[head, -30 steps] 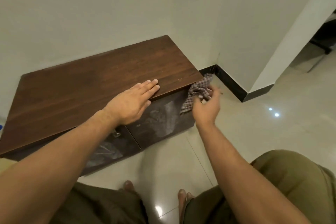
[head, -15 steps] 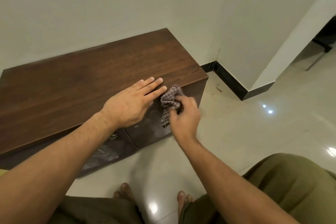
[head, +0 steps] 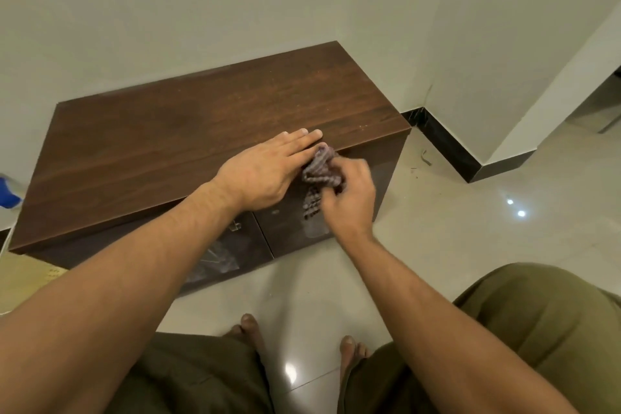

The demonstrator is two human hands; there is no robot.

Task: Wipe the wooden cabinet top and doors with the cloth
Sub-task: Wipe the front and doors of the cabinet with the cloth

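Note:
A low cabinet with a dark wooden top (head: 188,144) stands against the wall. Its two glossy dark doors face me, the right door (head: 376,185) and the left door (head: 228,255), which has a small metal handle. My left hand (head: 268,171) rests flat on the top near the front edge, fingers straight. My right hand (head: 349,198) grips a bunched checkered cloth (head: 321,171) against the upper part of the right door, just under the top's edge and next to my left fingertips.
A white wall runs behind the cabinet, with a black skirting board (head: 450,148) in the corner to the right. A blue object (head: 8,193) sits at the far left. The floor is glossy light tile (head: 470,228). My knees and bare feet are below.
My right hand has moved the cloth leftward along the right door, from the cabinet's right corner to beside my left fingertips. The left hand stays flat on the top.

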